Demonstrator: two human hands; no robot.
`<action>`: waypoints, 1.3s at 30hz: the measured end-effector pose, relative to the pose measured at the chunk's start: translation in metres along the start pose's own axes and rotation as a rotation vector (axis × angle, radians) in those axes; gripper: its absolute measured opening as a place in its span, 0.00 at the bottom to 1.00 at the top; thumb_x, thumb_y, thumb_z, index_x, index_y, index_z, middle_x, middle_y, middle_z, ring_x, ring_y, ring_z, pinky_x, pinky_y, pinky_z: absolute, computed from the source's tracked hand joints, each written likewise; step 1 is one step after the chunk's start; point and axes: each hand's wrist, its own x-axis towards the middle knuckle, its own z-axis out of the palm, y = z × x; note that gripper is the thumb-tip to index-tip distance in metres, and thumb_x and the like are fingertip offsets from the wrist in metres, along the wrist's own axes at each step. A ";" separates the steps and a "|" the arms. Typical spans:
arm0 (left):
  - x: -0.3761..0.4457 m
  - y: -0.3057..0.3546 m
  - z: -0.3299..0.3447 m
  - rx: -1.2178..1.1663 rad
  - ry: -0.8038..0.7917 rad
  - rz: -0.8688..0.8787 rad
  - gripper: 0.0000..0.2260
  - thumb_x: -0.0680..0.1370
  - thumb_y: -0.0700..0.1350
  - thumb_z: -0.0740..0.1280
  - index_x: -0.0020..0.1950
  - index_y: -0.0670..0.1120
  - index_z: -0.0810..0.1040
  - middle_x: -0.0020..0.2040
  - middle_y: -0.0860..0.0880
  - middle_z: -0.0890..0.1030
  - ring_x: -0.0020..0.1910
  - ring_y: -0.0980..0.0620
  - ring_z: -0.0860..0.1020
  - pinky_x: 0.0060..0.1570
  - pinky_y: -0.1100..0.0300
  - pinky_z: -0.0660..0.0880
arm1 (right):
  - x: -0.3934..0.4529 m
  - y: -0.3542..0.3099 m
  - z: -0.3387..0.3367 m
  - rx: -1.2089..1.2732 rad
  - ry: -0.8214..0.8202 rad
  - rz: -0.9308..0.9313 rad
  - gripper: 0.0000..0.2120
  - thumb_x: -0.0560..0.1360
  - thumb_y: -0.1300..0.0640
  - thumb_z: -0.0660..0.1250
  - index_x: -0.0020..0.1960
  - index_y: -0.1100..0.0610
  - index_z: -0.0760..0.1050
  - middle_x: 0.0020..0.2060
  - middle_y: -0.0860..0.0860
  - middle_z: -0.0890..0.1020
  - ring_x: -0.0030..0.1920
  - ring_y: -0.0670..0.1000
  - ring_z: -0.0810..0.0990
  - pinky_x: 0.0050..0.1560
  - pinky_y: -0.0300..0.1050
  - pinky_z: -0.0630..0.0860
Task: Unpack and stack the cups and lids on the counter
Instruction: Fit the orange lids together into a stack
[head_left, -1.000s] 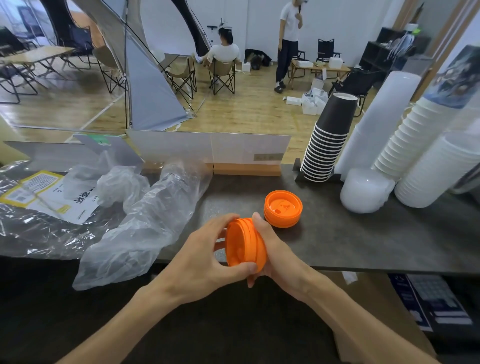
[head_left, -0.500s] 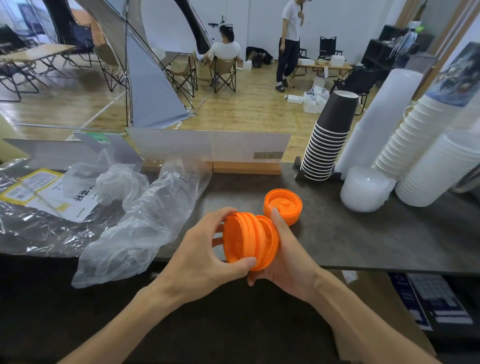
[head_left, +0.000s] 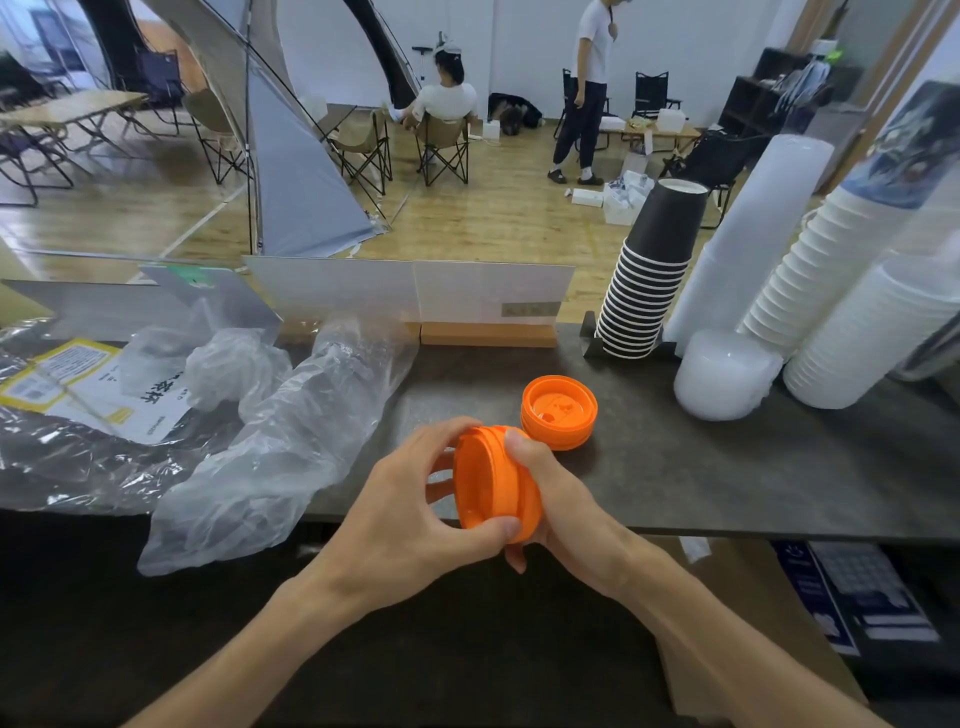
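A small stack of orange lids (head_left: 493, 480) is held on edge between both hands, above the near edge of the dark counter (head_left: 727, 467). The lids are bright orange plastic, round, with stepped rims that show as several ridges along the side of the stack; they are nested tightly, and the flat face of the stack is turned to the left. The left hand (head_left: 410, 514) is curled round the left side of the stack, with the thumb pressed against its lower edge and the fingers wrapped behind it. The right hand (head_left: 556, 493) grips the right side, with the thumb laid over the top rim and the fingers hidden under and behind the stack.

Just beyond the hands, a second short stack of orange lids (head_left: 559, 412) lies flat on the counter, with a raised rim and a recessed top in which a small drinking hole can be made out. It is near the held stack but apart from it.

To the left, crumpled clear plastic bags (head_left: 270, 441) are spread over the counter, one hanging over its front edge, with a yellow and white printed label (head_left: 78, 387) under the wrapping. At the right, a tilted stack of black cups (head_left: 649, 280), tall leaning stacks of white cups (head_left: 831, 291) and a pile of clear domed lids (head_left: 724, 374) are set close together.
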 end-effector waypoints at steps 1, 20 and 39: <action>-0.001 0.001 -0.001 -0.023 0.009 -0.006 0.35 0.66 0.65 0.77 0.69 0.66 0.66 0.64 0.70 0.71 0.65 0.64 0.73 0.55 0.73 0.75 | -0.001 -0.001 -0.001 0.056 -0.005 0.005 0.19 0.77 0.34 0.55 0.56 0.39 0.80 0.48 0.51 0.86 0.45 0.54 0.82 0.35 0.47 0.73; -0.005 0.000 -0.010 -0.056 0.052 -0.050 0.38 0.64 0.67 0.75 0.71 0.63 0.66 0.64 0.67 0.73 0.64 0.64 0.75 0.59 0.67 0.77 | 0.010 0.020 -0.017 0.481 0.137 0.063 0.29 0.77 0.30 0.56 0.59 0.50 0.83 0.62 0.62 0.80 0.61 0.64 0.76 0.60 0.58 0.71; -0.002 0.011 -0.014 0.106 -0.031 0.159 0.41 0.69 0.55 0.79 0.77 0.57 0.61 0.70 0.61 0.66 0.71 0.54 0.69 0.65 0.58 0.74 | 0.005 0.021 -0.025 0.627 0.022 0.186 0.30 0.77 0.32 0.57 0.62 0.54 0.82 0.68 0.63 0.73 0.68 0.65 0.69 0.69 0.62 0.61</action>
